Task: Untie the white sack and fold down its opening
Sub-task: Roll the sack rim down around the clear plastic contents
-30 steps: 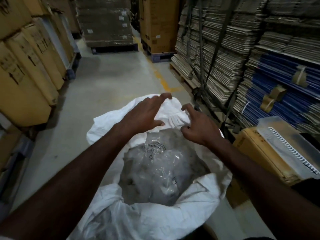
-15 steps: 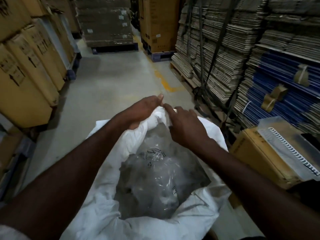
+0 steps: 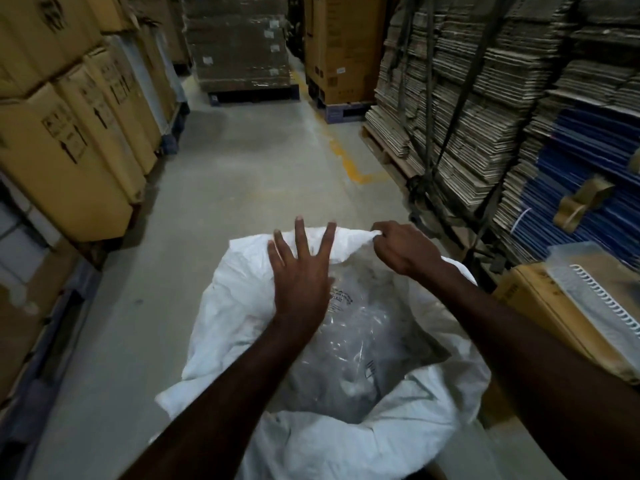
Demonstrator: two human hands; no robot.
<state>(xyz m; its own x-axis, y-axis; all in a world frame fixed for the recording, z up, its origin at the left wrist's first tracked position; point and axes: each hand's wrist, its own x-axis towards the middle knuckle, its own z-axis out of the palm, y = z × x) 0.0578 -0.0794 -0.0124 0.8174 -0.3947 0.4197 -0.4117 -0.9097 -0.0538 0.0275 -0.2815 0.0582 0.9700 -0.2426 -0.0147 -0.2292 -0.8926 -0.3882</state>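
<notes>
The white sack [image 3: 239,317] stands open on the floor in front of me, its mouth spread wide. Inside lies a clear plastic bag [image 3: 367,344] with grey contents. My left hand [image 3: 301,275] is flat with spread, straight fingers, lying on the sack's far left rim. My right hand [image 3: 401,247] pinches the far edge of the sack's opening and holds it up, a little to the right of the left hand.
Stacked cardboard boxes [image 3: 69,140] line the left side. Strapped piles of flattened cartons [image 3: 467,109] and blue sheets [image 3: 588,188] fill the right. A box with a plastic tray [image 3: 585,306] sits close at right. Pallets [image 3: 242,46] stand down the grey aisle.
The two hands, close together on the far rim before, have parted. The left hand let go and opened flat; the right hand moved right, still pinching the edge.
</notes>
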